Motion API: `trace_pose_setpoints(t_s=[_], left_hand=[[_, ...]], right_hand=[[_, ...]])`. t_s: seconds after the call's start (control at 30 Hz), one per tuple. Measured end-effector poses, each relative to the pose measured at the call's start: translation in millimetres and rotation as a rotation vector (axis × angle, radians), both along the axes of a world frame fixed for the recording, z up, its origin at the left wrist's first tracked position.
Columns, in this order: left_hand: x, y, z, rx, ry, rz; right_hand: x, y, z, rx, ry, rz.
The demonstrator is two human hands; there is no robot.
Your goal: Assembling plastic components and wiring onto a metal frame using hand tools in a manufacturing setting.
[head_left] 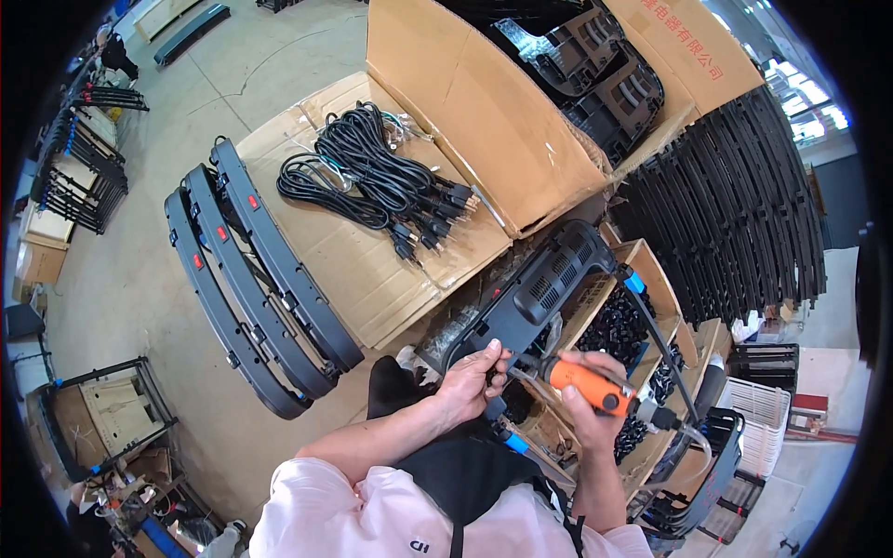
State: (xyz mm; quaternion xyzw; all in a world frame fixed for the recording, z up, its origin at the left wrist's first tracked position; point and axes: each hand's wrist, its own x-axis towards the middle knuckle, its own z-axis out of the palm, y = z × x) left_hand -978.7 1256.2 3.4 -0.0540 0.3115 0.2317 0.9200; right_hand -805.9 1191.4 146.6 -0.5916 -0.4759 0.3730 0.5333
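Observation:
My right hand [597, 409] is wrapped round an orange air screwdriver [586, 386], whose clear hose runs off its rear end to the right. The tool's front end points left, toward my left hand [474, 379]. That hand is closed, thumb against curled fingers, at the near end of a black plastic housing [549, 284]. A small dark thing shows at its fingertips, too hidden to name. The housing has vent slots and lies slantwise in front of me, part of a frame with black tubes and blue bands [634, 281].
Coiled black power cords [372, 172] lie on a cardboard-topped surface [344, 288]. Three curved black panels [251, 279] stand at its left. An open carton [502, 112] holds black mouldings. Wooden bins [642, 256] of small black parts sit at right, below stacked black frames [726, 205].

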Motion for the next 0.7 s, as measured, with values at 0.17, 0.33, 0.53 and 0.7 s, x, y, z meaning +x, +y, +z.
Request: trace_pose_setpoints(t_s=[0.17, 0.33, 0.53, 0.7], left_hand=[[7.5, -31.8, -1.9, -0.067, -0.119, -0.002], [12.9, -65.4, 9.8, -0.021, -0.095, -0.059], [8.3, -119.9, 14.8, -0.064, -0.04, -0.05], [-1.2, -160.0, 16.4, -0.142, 0.013, -0.026]], right_hand=[[-2.5, -54.2, -4.3, 0.005, 0.001, -0.017], [2.8, -101.3, -8.1, -0.027, 0.004, -0.072], [9.0, -151.4, -19.7, 0.002, 0.086, -0.017], [5.4, -182.1, -33.7, 0.018, 0.098, 0.053]])
